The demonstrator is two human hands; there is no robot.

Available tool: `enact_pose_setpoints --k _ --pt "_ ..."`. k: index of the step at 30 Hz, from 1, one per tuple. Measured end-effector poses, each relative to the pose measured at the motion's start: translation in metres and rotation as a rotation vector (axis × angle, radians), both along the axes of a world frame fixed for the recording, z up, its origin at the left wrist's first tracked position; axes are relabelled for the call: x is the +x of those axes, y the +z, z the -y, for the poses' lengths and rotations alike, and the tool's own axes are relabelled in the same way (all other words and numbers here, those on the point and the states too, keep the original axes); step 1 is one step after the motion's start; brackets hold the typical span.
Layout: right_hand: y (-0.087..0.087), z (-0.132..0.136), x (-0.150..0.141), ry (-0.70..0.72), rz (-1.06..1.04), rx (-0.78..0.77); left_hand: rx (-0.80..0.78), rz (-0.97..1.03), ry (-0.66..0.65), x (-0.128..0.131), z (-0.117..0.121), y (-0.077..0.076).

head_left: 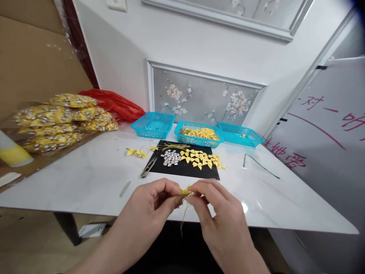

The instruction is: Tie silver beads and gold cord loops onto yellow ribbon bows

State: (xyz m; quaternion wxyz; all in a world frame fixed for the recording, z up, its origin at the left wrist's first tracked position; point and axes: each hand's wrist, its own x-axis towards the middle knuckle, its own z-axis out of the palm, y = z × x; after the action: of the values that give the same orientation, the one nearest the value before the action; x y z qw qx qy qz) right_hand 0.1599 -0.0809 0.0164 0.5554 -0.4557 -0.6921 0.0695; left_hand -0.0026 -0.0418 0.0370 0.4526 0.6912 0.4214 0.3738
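Observation:
Near the table's front edge my left hand and my right hand meet, fingertips pinched together. Between them is a small yellow ribbon piece, held from both sides. A thin gold cord hangs down from it. Just beyond my hands lies a black mat. On it are a cluster of silver beads, several yellow ribbon pieces in rows, and a bundle of gold cords. Thread snips rest across the mat's left edge.
Along the wall stand a blue basket, a second blue basket of yellow pieces and a third blue basket. Bagged yellow-and-silver pieces are piled left, near a red plastic bag and paper cup. Green wire lies right.

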Motion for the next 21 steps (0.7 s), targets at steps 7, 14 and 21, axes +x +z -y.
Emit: enact_pose_setpoints --k 7,14,21 --pt "-0.010 -0.006 -0.009 -0.021 0.138 0.104 -0.023 -0.044 -0.020 0.004 -0.001 -0.003" --pt "-0.002 -0.002 -0.010 -0.023 -0.184 0.164 -0.037 0.008 0.012 0.001 -0.004 -0.002" --pt "0.006 0.017 -0.002 0.405 -0.661 -0.441 0.139 -0.073 0.174 -0.005 -0.013 -0.010"
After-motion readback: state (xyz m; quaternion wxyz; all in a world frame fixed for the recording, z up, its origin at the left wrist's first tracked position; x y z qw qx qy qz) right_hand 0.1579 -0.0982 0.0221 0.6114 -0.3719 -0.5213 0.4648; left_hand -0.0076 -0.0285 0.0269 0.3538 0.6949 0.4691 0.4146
